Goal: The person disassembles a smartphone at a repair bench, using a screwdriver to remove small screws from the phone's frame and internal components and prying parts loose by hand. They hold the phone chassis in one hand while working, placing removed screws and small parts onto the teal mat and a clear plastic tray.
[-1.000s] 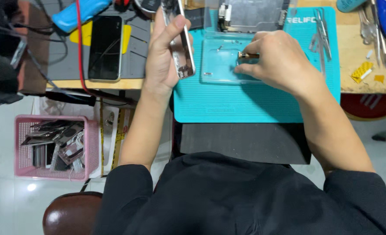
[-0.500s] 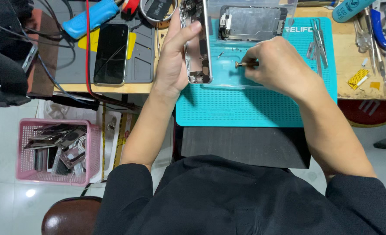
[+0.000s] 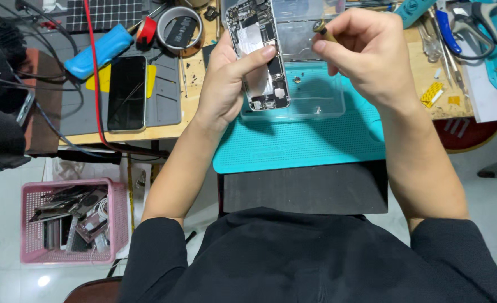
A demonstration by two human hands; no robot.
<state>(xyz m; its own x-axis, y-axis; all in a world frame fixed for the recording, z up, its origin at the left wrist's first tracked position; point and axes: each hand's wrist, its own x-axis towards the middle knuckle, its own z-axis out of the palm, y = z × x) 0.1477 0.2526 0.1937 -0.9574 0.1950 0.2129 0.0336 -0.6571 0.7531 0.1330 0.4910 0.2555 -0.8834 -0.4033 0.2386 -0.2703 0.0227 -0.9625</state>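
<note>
My left hand (image 3: 229, 84) grips an opened phone (image 3: 258, 53) with its inner parts showing, thumb laid across its middle. It is held tilted above a clear plastic tray (image 3: 304, 104) on a teal work mat (image 3: 299, 143). My right hand (image 3: 366, 50) is closed on a small screwdriver (image 3: 324, 31), whose tip sits just right of the phone's upper edge. Tiny screws (image 3: 297, 79) lie in the tray.
A black phone (image 3: 126, 92) lies on a grey mat at left beside a blue tool (image 3: 98, 51) and a tape roll (image 3: 180, 29). Tweezers and scissors (image 3: 472, 31) sit at far right. A pink basket (image 3: 69, 221) of phone parts stands on the floor.
The view has dropped, so the desk sits lower in frame. My right hand lifted from the tray with the screwdriver to beside the phone's top. My left hand still holds the phone.
</note>
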